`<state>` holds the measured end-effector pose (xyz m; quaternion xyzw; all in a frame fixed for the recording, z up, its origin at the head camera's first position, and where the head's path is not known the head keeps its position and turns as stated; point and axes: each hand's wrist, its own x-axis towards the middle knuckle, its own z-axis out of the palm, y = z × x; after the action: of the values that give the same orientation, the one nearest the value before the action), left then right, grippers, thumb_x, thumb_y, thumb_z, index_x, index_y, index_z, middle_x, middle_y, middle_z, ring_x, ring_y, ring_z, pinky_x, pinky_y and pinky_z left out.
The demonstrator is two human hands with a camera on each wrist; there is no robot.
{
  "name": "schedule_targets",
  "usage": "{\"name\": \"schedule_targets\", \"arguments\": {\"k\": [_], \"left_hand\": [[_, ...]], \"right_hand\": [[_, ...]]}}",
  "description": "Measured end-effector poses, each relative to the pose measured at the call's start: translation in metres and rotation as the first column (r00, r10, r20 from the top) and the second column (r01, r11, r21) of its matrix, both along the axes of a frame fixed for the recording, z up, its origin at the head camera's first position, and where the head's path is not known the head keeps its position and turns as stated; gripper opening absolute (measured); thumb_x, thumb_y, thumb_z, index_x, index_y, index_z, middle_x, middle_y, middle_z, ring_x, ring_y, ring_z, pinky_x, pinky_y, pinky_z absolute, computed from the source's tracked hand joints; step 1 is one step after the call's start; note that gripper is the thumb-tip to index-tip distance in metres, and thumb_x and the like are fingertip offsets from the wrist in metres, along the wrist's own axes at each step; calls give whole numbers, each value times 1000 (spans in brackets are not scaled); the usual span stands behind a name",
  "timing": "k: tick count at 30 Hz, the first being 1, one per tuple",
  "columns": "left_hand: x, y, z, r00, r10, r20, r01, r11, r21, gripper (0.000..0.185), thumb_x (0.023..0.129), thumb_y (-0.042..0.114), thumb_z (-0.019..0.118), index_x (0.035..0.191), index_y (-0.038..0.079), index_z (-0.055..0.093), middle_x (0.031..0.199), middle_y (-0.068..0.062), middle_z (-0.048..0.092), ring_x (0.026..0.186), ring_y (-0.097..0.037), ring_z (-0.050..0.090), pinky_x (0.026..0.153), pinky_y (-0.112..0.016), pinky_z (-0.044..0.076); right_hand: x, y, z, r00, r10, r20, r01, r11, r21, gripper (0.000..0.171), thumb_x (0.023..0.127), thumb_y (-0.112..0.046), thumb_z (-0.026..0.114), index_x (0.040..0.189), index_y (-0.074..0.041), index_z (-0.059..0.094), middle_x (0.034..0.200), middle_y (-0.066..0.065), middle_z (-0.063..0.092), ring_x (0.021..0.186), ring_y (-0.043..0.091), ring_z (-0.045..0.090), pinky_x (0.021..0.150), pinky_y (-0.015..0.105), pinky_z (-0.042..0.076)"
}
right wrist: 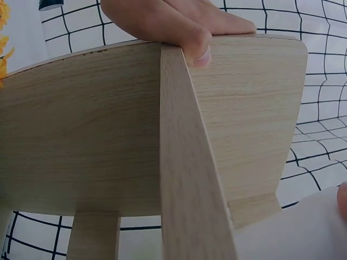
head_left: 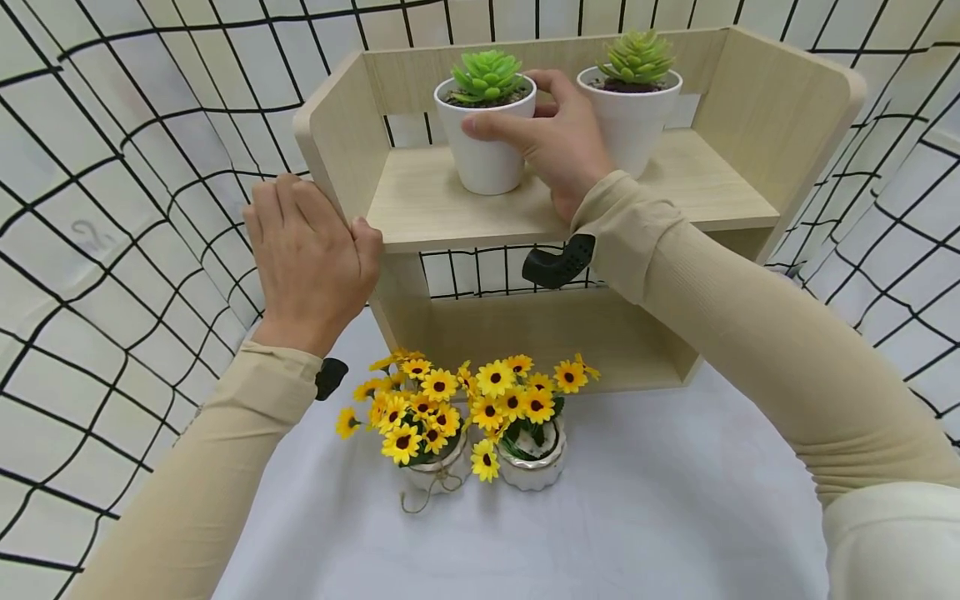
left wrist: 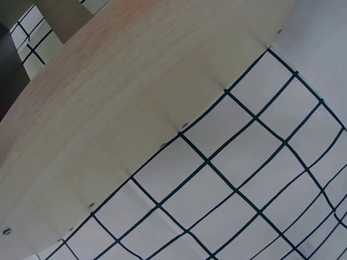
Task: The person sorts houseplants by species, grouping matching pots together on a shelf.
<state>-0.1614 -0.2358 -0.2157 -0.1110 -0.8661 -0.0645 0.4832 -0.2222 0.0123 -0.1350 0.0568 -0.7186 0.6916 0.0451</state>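
Note:
My right hand (head_left: 566, 142) grips the left of two white-potted succulents (head_left: 486, 154) on the upper board of a pale wooden shelf unit (head_left: 420, 192), thumb on the pot's front and fingers round its back. Part of that white pot (right wrist: 295, 233) shows in the right wrist view. The second potted succulent (head_left: 630, 117) stands just behind my right wrist. At the unit's left side panel (head_left: 337, 133), my left hand (head_left: 307, 250) holds the front edge; its thumb (right wrist: 198, 51) bends over the edge in the right wrist view. Only the panel (left wrist: 135, 81) and grid fill the left wrist view.
Two pots of yellow artificial sunflowers (head_left: 442, 475) (head_left: 532, 467) stand on the white tabletop (head_left: 637, 500) before the unit. Black wire grid (head_left: 150, 208) surrounds the back and sides. The unit's lower compartment (head_left: 555, 333) lies beneath my right forearm.

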Motion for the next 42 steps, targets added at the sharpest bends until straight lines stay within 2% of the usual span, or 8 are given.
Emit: {"name": "schedule_targets", "arguments": {"k": [6,12,21,26,32,37,42], "left_hand": [[0,0,0,1000,-4,-3,4,1000,3,39,96,28,32,109,-8,41,106,-31,45,99,-44,34,85,-52,24],[0,0,0,1000,-1,6,1,1000,3,40,97,29,31,109,-8,40,105,-31,45,99,-44,34,85,-52,24],[0,1,0,1000,-2,22,2,1000,9,41,97,29,31,110,-9,41,106,-31,45,100,-44,34,86,-53,24],[1,0,0,1000,8,24,-8,1000,10,42,97,30,31,110,-8,41,105,-30,44,100,-44,34,87,-53,24],[0,1,-1,999,13,36,-13,1000,11,43,97,31,30,112,-8,40,105,-30,43,102,-45,34,88,-54,23],[-1,1,-1,999,12,38,-13,1000,12,44,97,31,30,113,-9,41,107,-31,44,102,-45,35,89,-55,24],[1,1,1,999,17,42,-17,1000,2,45,97,31,30,113,-10,41,106,-32,43,101,-46,34,88,-55,25]], "right_hand": [[-3,-3,0,1000,-19,21,19,1000,-1,77,77,-25,91,143,-30,52,140,-2,62,128,12,56,113,32,43],[-3,-5,0,999,-1,45,0,1000,25,80,80,-29,88,150,-31,48,147,-3,58,134,13,54,118,31,40],[14,2,-1,997,54,46,-58,995,86,71,86,-31,81,151,-33,51,154,-6,54,140,10,48,123,29,35],[27,6,0,993,102,54,-105,993,57,78,89,-32,79,157,-31,42,158,-7,49,145,7,44,126,33,34],[43,18,0,981,180,72,-182,983,17,92,91,-29,77,165,-29,22,171,-3,30,158,19,32,129,45,28],[58,28,-5,977,213,9,-213,975,61,91,92,-32,75,165,-26,22,171,0,30,155,19,38,126,42,35],[71,36,-16,962,261,-76,-250,960,128,79,95,-36,70,162,-23,30,169,7,32,143,25,52,115,44,47]]}}
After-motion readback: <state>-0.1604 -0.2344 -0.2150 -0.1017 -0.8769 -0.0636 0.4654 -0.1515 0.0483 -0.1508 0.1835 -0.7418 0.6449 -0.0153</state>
